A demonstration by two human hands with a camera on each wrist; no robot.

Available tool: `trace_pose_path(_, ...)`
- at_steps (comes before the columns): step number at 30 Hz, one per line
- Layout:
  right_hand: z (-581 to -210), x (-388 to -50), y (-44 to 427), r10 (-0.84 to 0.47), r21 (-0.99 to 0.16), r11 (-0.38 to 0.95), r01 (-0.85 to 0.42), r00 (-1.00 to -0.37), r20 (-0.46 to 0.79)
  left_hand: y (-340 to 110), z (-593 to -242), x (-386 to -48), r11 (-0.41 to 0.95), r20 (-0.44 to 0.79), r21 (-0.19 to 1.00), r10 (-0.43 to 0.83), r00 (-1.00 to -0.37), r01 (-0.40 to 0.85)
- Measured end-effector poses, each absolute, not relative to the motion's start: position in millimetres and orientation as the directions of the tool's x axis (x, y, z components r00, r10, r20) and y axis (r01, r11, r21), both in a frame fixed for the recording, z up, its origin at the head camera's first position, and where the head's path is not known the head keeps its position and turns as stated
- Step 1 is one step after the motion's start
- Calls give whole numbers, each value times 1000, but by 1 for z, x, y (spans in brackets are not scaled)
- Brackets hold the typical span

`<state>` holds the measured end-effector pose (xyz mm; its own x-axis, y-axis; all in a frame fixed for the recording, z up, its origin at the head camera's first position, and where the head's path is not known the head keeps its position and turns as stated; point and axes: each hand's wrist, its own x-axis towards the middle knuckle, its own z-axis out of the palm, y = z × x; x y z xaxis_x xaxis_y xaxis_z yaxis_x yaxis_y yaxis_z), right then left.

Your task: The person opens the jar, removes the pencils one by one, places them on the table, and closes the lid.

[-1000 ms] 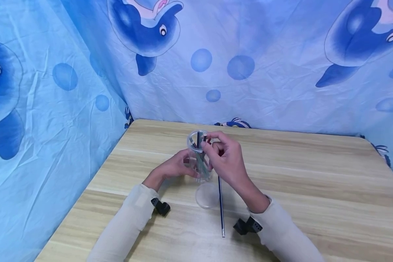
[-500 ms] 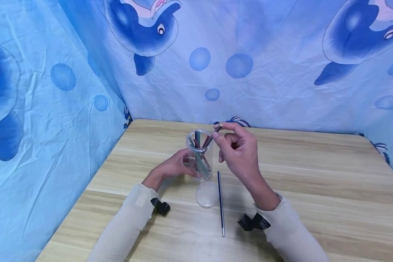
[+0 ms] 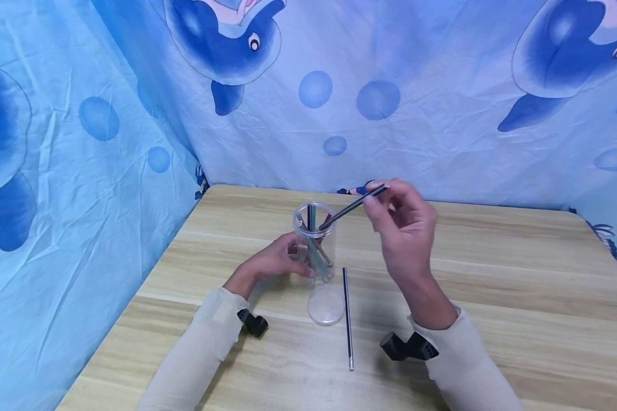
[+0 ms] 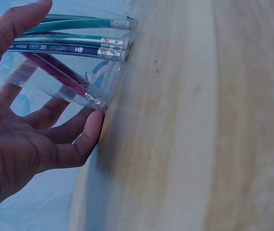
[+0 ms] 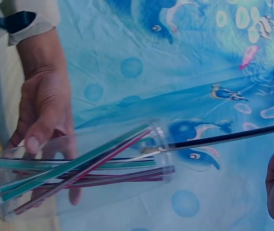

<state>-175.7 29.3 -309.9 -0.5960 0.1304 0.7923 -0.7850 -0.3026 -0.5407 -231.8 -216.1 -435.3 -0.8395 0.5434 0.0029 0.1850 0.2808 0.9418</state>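
My left hand [image 3: 275, 262] grips a clear plastic jar [image 5: 98, 202] round its lower side. The jar stands upright on the table, holding several pencils [image 5: 69, 168] in green, dark blue and dark red; in the left wrist view their metal-capped ends rest at its bottom. Above and right of the jar, my right hand [image 3: 408, 234] pinches a dark pencil [image 3: 352, 206] near its upper end. That pencil slants down to the left, its lower end still inside the jar's mouth. Most fingers of the right hand are out of the right wrist view.
On the wooden table [image 3: 493, 285], a round clear lid [image 3: 325, 305] lies in front of the jar. Right beside it lies a dark striped pencil [image 3: 348, 319], pointing away from me. A blue dolphin-print curtain [image 3: 416, 154] hangs behind and at the sides.
My right hand has moved up and right from the jar's mouth, drawing the dark pencil mostly out and tilting it. The left hand and jar have stayed in place.
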Motion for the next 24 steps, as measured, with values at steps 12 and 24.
trace_pose_path(12,-293,-165,40,161,-386,-635,-670,-603,782,-216,-435,-233,268,8,945,552,-834,187)
trace_pose_path(24,-297,-169,51,-30,-595,-492,-635,-671,741,-217,-432,-231,285,8,937,563,-827,204)
